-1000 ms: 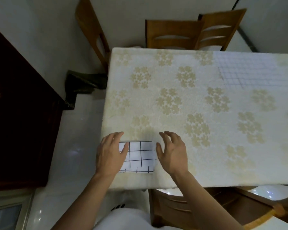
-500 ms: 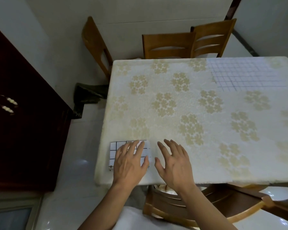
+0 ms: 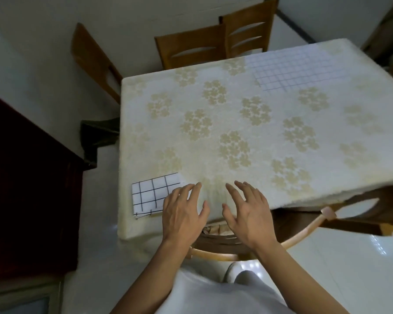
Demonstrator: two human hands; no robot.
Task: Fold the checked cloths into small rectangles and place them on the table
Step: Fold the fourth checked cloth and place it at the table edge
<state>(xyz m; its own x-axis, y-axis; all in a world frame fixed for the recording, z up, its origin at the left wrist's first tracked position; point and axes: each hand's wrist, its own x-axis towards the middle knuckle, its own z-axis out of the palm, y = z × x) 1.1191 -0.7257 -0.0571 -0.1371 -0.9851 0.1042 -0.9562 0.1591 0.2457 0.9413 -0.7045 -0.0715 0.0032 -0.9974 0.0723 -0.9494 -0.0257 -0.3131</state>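
Note:
A small folded white cloth with bold black checks (image 3: 153,192) lies flat near the table's front left corner. My left hand (image 3: 184,211) hovers at its right edge with fingers spread and relaxed, holding nothing. My right hand (image 3: 247,211) is beside it over the table's front edge, fingers also spread and empty. A second, larger white cloth with fine grey checks (image 3: 290,69) lies spread out at the far right of the table (image 3: 213,123).
The table carries a cream cloth with gold flower prints. Wooden chairs (image 3: 191,48) stand at its far side, one more (image 3: 93,60) at the far left, and a chair (image 3: 304,227) sits under the near edge. A dark cabinet (image 3: 21,177) stands left.
The folded cloth has been slid left toward the table's corner. My left hand has come off it and both hands now sit to its right, spread open.

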